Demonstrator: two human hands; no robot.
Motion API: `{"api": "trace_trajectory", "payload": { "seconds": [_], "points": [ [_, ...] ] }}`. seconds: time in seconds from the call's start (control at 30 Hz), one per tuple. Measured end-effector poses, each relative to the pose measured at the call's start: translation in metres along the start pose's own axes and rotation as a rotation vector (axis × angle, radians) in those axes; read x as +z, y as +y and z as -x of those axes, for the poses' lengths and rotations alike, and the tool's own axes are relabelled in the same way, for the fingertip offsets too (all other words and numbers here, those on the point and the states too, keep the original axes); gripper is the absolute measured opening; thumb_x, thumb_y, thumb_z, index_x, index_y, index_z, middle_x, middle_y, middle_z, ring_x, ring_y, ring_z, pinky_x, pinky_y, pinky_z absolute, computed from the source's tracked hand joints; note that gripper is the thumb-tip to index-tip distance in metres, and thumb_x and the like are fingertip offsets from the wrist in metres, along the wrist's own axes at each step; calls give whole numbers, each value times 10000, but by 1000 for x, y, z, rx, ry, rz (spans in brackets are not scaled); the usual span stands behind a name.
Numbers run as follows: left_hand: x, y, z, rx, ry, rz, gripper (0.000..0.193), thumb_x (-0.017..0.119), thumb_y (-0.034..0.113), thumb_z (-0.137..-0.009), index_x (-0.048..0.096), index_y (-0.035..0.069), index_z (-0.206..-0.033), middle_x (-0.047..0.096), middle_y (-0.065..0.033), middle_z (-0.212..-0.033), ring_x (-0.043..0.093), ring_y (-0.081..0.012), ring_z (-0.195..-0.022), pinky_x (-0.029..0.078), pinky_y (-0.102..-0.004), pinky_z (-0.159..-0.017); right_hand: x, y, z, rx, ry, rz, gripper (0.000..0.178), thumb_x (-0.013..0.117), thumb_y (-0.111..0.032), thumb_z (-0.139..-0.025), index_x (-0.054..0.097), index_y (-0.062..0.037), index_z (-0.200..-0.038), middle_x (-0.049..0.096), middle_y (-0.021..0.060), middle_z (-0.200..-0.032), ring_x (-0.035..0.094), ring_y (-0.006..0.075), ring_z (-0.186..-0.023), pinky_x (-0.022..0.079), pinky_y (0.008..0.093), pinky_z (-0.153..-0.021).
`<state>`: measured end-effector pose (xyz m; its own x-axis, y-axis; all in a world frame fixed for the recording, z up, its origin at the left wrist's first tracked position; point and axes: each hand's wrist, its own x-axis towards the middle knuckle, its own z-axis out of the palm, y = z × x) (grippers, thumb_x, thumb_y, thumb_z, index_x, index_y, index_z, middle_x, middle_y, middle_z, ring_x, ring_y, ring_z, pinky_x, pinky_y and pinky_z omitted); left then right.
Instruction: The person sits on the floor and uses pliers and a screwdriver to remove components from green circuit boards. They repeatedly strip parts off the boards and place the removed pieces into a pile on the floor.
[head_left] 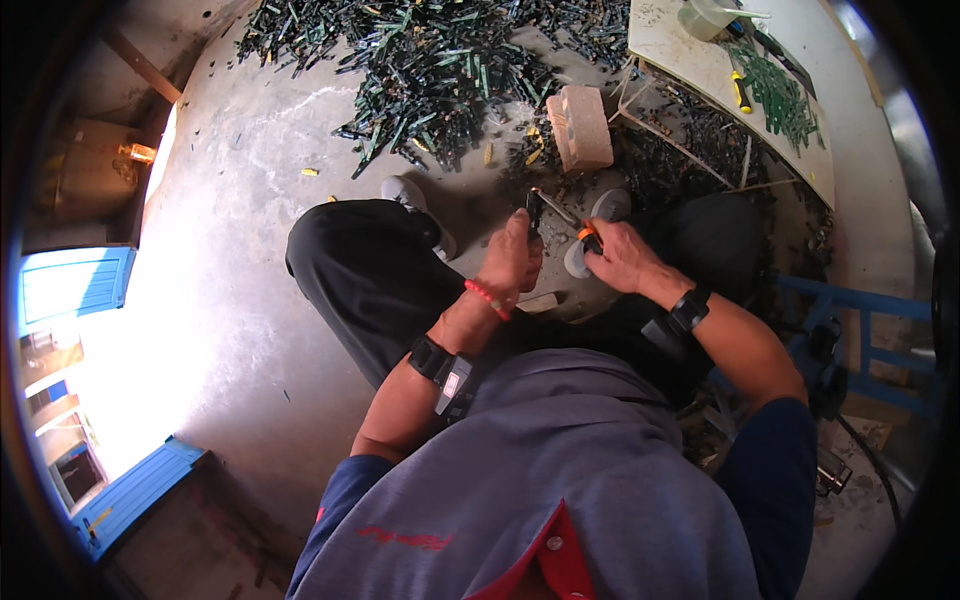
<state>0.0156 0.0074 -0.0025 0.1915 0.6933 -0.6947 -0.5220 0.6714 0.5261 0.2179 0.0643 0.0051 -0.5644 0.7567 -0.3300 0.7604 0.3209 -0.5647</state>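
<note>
My left hand (510,262) is closed around a small dark strip-like piece (534,218), its thumb pointing up and away from me. In my right hand (628,260) is a screwdriver-like tool with an orange and black handle (590,240). The tool's thin metal shaft (558,208) slants to the upper left, and its tip is at the top end of the dark piece. Whether tip and piece touch is too small to tell. Both hands are held between my knees, above the floor.
A heap of dark and green strips (430,90) covers the floor ahead. Reddish bricks (582,130) stand beyond my hands. On a pale tabletop (680,62) at right lie green strips (785,105), a yellow-handled tool (740,92) and a pale scoop (703,18). A blue frame (870,330) stands right.
</note>
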Motion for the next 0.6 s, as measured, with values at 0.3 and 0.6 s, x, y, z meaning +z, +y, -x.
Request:
{"api": "trace_trajectory", "payload": {
  "seconds": [0.3, 0.6],
  "points": [
    [0, 3, 0, 82, -17, 120, 532, 384, 559, -968, 316, 153, -632, 251, 41, -524, 192, -93, -407, 155, -265, -395, 17, -21, 25, 180, -208, -1108, 96, 536, -125, -836, 485, -76, -901, 472, -11, -668, 446, 93, -551, 368, 252, -501],
    [-5, -6, -8, 122, 36, 91, 537, 406, 573, -957, 335, 151, -632, 260, 49, -523, 210, -90, -398, 161, -255, -383, 27, -31, 19, 136, 183, -199, 267, 565, -156, -837, 487, 31, -1010, 568, 243, -862, 563, 450, -886, 453, 463, -774]
  ]
}}
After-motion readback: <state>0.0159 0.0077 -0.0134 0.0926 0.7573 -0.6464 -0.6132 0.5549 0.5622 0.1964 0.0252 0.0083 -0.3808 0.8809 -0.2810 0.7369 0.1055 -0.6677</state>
